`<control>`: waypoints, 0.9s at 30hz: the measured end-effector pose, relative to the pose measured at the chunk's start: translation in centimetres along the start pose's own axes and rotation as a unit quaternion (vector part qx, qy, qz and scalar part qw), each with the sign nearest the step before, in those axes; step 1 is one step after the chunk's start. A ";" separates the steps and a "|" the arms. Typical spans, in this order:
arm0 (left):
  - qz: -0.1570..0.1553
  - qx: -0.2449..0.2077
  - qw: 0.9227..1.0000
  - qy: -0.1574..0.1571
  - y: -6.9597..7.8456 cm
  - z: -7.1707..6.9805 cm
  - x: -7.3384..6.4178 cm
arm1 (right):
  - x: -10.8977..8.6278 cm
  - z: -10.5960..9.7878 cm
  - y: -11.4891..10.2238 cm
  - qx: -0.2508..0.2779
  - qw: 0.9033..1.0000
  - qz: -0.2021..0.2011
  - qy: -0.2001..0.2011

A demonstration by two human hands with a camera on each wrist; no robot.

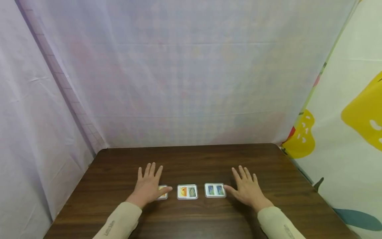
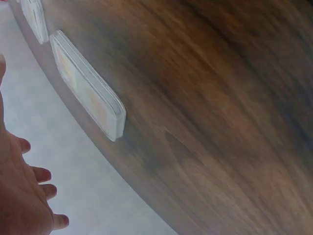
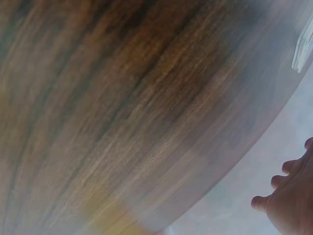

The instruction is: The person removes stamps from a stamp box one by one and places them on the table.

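Three flat clear cases with picture cards inside lie in a row on the dark wood table [image 1: 191, 217]. The left case [image 1: 163, 197] is partly hidden by my left hand [image 1: 147, 187], whose fingers are spread and straight above it. In the middle case [image 1: 187, 192] are an orange picture and a greenish one. Two blue-green pictures show in the right case [image 1: 215, 190]. My right hand [image 1: 247, 190], fingers also spread, has its thumb tip by that case's right edge; whether they touch I cannot tell. Neither hand holds anything. The left wrist view shows a thick-edged case [image 2: 88, 88] below the hand.
A pale curtain [image 1: 191, 76] hangs behind the table's far edge. Another white curtain [image 1: 27, 109] stands on the left. On the right is a white cloth with yellow shapes [image 1: 301, 139].
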State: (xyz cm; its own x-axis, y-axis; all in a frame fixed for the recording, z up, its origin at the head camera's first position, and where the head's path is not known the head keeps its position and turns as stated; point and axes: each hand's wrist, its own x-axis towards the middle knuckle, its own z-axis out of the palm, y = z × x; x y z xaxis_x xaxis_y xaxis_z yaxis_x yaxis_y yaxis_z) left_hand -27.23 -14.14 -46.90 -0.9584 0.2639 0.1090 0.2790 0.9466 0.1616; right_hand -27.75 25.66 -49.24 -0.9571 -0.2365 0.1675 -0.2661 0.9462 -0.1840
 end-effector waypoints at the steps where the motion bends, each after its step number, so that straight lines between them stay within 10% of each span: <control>1: 0.001 0.001 1.000 0.000 0.2 0.0 0.1 | 0.0 0.0 -0.1 0.001 1.000 -0.001 0.001; 27: 0.064 -0.020 0.998 0.004 5.0 1.2 2.0 | 0.1 -0.2 -1.4 0.036 0.999 -0.030 -0.020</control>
State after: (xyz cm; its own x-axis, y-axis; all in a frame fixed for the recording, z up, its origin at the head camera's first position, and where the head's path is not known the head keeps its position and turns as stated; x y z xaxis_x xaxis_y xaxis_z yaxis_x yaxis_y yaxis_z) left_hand -27.77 -8.64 -47.01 -0.9143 0.3804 0.1393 0.4014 0.8969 0.1855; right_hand -27.47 24.32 -48.81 -0.9425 -0.3025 0.1419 -0.3295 0.9119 -0.2447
